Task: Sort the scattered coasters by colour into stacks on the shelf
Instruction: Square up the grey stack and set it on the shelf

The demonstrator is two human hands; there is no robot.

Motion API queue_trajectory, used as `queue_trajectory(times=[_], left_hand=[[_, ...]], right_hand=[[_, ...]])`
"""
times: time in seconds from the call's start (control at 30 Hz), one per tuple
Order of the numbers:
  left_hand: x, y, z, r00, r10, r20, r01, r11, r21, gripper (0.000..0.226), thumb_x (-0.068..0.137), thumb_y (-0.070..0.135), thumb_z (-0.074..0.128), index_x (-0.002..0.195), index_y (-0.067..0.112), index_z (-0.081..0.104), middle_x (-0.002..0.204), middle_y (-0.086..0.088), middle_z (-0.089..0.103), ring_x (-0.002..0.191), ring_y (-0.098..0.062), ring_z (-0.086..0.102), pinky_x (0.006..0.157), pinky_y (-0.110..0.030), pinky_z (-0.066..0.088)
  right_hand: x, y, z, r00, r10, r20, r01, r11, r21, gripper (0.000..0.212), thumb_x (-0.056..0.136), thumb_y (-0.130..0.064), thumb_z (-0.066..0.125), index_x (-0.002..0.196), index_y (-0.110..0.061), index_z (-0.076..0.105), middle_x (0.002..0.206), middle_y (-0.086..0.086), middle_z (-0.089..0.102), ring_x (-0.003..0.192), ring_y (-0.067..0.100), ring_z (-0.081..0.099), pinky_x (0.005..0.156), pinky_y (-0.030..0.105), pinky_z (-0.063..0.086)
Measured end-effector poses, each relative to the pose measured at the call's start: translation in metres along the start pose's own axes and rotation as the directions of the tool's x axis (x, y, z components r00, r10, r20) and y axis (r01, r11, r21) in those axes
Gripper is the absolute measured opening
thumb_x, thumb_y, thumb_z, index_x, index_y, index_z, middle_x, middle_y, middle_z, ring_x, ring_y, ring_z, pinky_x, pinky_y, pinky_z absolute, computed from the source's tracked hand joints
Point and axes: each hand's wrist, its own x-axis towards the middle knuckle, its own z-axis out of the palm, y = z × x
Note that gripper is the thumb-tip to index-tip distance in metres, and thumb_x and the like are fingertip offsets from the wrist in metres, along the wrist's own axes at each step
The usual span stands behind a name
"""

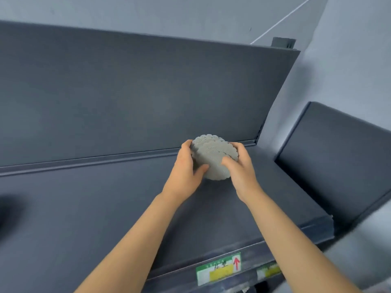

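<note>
shelf board (105, 208) runs dark blue-grey across the lower half of the frame, with bare surface wide open to the left of the hands and less to the right, where it ends at a padded side panel (338, 155) in the right middle. behind it a tall back panel (148, 92) rises, and a narrow raised strip (84, 160) marks the seam between the two. pale wall (190, 13) fills the top. a dark blur (8, 210) sits at the left edge. on the front lip, bottom centre, a green and white label (219, 269) carries a yellow block and a red arrow pointing up; its handwritten marks are too blurred to read. a second label (268, 270) just to its right is smeared. at frame centre, close to the seam, a stack of grey coasters (213, 157) with scalloped rims is tilted toward the camera and slightly fanned. the left hand (184, 172) curls round its left rim with the thumb on the near face; the right hand (241, 168) grips the right rim likewise. whether the stack touches the board cannot be told.
</note>
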Motion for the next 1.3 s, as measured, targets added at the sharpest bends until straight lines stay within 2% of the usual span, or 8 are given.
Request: queue_trajectory(times=[0.3, 0.5, 0.57, 0.6, 0.63, 0.83, 1.07, 1.3], left_hand=[[0.023, -0.024, 0.029, 0.986, -0.092, -0.141, 0.110, 0.986, 0.124, 0.068, 0.075, 0.028, 0.078, 0.123, 0.023, 0.030, 0.123, 0.011, 0.045, 0.113, -0.002, 0.045, 0.088, -0.013, 0.036], [0.026, -0.017, 0.030, 0.975, -0.125, -0.185, 0.107, 0.989, -0.101, 0.054, 0.077, 0.018, 0.078, 0.114, 0.022, 0.039, 0.107, 0.019, 0.058, 0.096, 0.014, 0.055, 0.077, -0.004, 0.043], [0.027, -0.016, 0.029, 0.975, -0.126, -0.180, 0.103, 0.985, -0.136, 0.056, 0.075, 0.020, 0.079, 0.116, 0.021, 0.041, 0.110, 0.016, 0.061, 0.101, 0.008, 0.058, 0.083, -0.011, 0.047], [0.027, -0.017, 0.028, 0.977, -0.137, -0.163, 0.113, 0.982, -0.148, 0.058, 0.074, 0.021, 0.080, 0.116, 0.022, 0.041, 0.111, 0.016, 0.061, 0.101, 0.009, 0.057, 0.083, -0.012, 0.046], [0.027, -0.018, 0.028, 0.977, -0.158, -0.143, 0.137, 0.979, -0.148, 0.059, 0.073, 0.022, 0.081, 0.116, 0.023, 0.041, 0.112, 0.017, 0.060, 0.101, 0.011, 0.056, 0.081, -0.010, 0.045], [0.026, -0.016, 0.027, 0.966, -0.227, -0.127, 0.177, 0.931, -0.319, 0.064, 0.073, 0.013, 0.081, 0.124, 0.027, 0.044, 0.117, 0.010, 0.059, 0.112, -0.009, 0.057, 0.090, -0.027, 0.051], [0.022, -0.015, 0.028, 0.983, -0.102, -0.154, 0.103, 0.995, 0.000, 0.081, 0.076, 0.019, 0.077, 0.139, 0.025, 0.026, 0.134, 0.009, 0.044, 0.124, -0.005, 0.042, 0.100, -0.019, 0.037], [0.022, -0.012, 0.027, 0.977, -0.133, -0.164, 0.112, 0.985, -0.132, 0.076, 0.078, 0.014, 0.076, 0.135, 0.029, 0.029, 0.131, 0.011, 0.044, 0.117, 0.003, 0.048, 0.094, -0.010, 0.040]], right_hand=[[0.057, 0.050, 0.014, 0.978, 0.194, 0.073, -0.207, 0.940, 0.273, 0.057, 0.082, -0.064, 0.045, 0.110, -0.019, 0.065, 0.111, -0.002, 0.070, 0.108, 0.014, 0.063, 0.098, 0.035, 0.046], [0.058, 0.047, 0.020, 0.995, 0.095, 0.039, -0.103, 0.934, 0.343, 0.039, 0.101, -0.033, 0.039, 0.092, -0.002, 0.062, 0.077, -0.020, 0.059, 0.077, 0.001, 0.064, 0.073, 0.019, 0.049], [0.056, 0.043, 0.018, 0.997, 0.070, 0.017, -0.071, 0.930, 0.362, 0.024, 0.099, -0.023, 0.044, 0.111, -0.012, 0.026, 0.075, -0.022, 0.032, 0.080, -0.002, 0.019, 0.068, 0.024, 0.047], [0.058, 0.042, 0.017, 0.997, 0.070, 0.019, -0.072, 0.938, 0.338, 0.028, 0.095, -0.022, 0.048, 0.073, -0.020, 0.032, 0.071, -0.020, 0.036, 0.066, -0.004, 0.033, 0.066, 0.023, 0.045], [0.060, 0.043, 0.016, 0.997, 0.074, 0.030, -0.080, 0.944, 0.319, 0.023, 0.090, -0.024, 0.050, 0.070, -0.019, 0.040, 0.072, -0.013, 0.043, 0.069, 0.001, 0.039, 0.066, 0.023, 0.042], [0.063, 0.048, 0.020, 0.979, 0.151, 0.136, -0.190, 0.917, 0.350, 0.040, 0.086, -0.045, 0.052, 0.089, -0.006, 0.060, 0.090, 0.002, 0.062, 0.088, 0.017, 0.057, 0.084, 0.037, 0.045], [0.063, 0.047, 0.016, 0.991, 0.116, 0.070, -0.132, 0.938, 0.320, 0.014, 0.089, -0.023, 0.060, 0.082, -0.011, 0.063, 0.087, 0.002, 0.066, 0.085, 0.014, 0.062, 0.074, 0.025, 0.048], [0.058, 0.045, 0.022, 0.976, 0.154, 0.151, -0.196, 0.927, 0.319, 0.047, 0.095, -0.049, 0.043, 0.100, -0.009, 0.066, 0.102, 0.001, 0.071, 0.097, 0.014, 0.066, 0.088, 0.028, 0.049]])
